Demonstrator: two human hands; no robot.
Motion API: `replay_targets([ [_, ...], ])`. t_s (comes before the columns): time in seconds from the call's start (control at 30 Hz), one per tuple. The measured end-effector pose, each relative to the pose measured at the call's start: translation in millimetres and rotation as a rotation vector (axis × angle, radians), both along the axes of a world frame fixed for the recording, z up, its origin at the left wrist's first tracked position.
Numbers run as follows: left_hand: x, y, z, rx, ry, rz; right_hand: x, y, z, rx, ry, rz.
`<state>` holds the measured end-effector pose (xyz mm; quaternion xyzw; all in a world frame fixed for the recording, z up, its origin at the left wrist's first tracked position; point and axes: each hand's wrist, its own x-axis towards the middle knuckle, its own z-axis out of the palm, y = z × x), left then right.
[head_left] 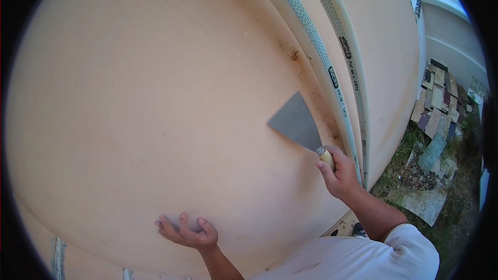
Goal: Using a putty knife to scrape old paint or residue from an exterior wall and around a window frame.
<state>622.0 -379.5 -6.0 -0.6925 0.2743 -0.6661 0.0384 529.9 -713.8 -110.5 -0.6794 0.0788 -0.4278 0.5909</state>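
A smooth peach-coloured plastered wall (155, 83) fills most of the view. My right hand (340, 173) grips the pale wooden handle of a putty knife (296, 120), whose wide grey metal blade lies flat on the wall, pointing up and to the left. My left hand (188, 232) rests lower down on the wall with its fingers spread and nothing in it. Just right of the blade, a white corner bead with green mesh (332, 78) runs down the wall's edge.
Past the wall's corner on the right, the ground has grass, rubble and a flat stone slab (423, 202). Several flat tiles (438, 101) lean against a white wall (451, 36). My white shirt (358, 256) is at the bottom.
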Motion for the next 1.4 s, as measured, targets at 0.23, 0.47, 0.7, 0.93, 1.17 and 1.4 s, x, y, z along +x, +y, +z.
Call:
replay_targets([
  [0.23, 5, -5, -3, 0.020, 0.022, 0.021, 9, -12, -8, -0.047, -0.004, -0.150],
  [0.47, 5, 3, -3, 0.001, 0.027, 0.027, 8, -18, 40, 0.001, 0.067, -0.063],
  [0.7, 5, -1, -3, -0.004, 0.033, 0.001, 4, -15, 16, -0.046, 0.050, -0.125],
  [0.93, 1, 7, -4, -0.043, 0.036, 0.011, -7, -14, 66, -0.024, 0.139, -0.047],
  [1.17, 3, 2, -6, -0.038, 0.030, 0.002, -12, 5, 29, -0.095, 0.132, -0.049],
  [1.4, 5, -1, -6, -0.063, 0.031, -0.024, -1, 13, 72, -0.497, -0.043, -0.039],
])
